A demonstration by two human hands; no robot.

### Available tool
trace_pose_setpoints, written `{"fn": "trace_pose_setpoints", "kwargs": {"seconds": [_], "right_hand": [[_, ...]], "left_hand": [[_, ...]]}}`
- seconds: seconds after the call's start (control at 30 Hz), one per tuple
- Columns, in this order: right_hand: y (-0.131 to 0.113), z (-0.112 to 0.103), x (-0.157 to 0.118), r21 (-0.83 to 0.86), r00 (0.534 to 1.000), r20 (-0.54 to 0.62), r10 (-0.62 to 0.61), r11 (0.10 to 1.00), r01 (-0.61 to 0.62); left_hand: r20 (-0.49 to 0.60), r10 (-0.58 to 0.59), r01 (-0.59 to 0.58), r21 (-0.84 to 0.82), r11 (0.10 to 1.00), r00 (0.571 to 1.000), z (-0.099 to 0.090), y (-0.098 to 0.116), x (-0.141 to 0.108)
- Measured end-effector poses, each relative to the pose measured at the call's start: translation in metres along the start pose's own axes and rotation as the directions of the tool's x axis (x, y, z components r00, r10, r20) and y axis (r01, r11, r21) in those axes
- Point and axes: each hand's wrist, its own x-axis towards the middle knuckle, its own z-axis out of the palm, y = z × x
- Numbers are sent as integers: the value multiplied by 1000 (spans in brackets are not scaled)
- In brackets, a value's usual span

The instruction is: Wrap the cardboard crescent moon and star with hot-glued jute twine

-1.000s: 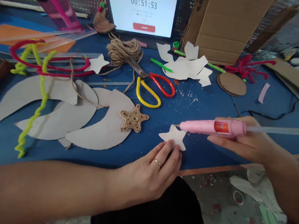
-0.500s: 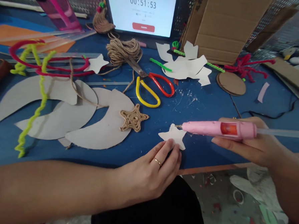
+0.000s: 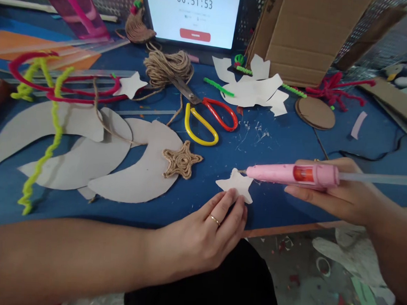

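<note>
A small white paper star (image 3: pixel 240 185) lies near the front edge of the blue table. The fingertips of my left hand (image 3: pixel 213 230) grip its lower part; a ring is on one finger. My right hand (image 3: pixel 341 191) is wrapped round a pink glue gun (image 3: pixel 274 173) with a clear glue stick out of its back. The gun's nozzle points left, at the star's top point. Left of the star is a twine-covered star (image 3: pixel 182 159), resting partly on a grey crescent (image 3: pixel 148 172).
Scissors (image 3: pixel 201 118) with red and yellow handles lie behind the stars, beside a twine bundle (image 3: pixel 169 68). White paper cutouts (image 3: pixel 254 91), a cardboard disc (image 3: pixel 315 113) and a cardboard box (image 3: pixel 308 35) stand or lie farther back. Pipe cleaners (image 3: pixel 57 117) cover the left crescents.
My right hand and the glue gun have shifted slightly left, with the nozzle closer over the star's top point. My left hand and the white star look still.
</note>
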Motion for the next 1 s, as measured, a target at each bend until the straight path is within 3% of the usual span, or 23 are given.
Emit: {"fn": "trace_pose_setpoints", "kwargs": {"seconds": [0.43, 0.7, 1.0], "right_hand": [[-4, -3, 0, 26, 999, 1, 33, 999, -33], [6, -6, -4, -43, 996, 12, -92, 995, 93], [-6, -7, -4, -9, 999, -8, 32, 999, -32]], "left_hand": [[-4, -9, 9, 5, 1000, 1000, 1, 1, 0], [0, 2, -2, 6, 1000, 1000, -1, -1, 0], [4, 4, -4, 16, 1000, 1000, -2, -1, 1]]}}
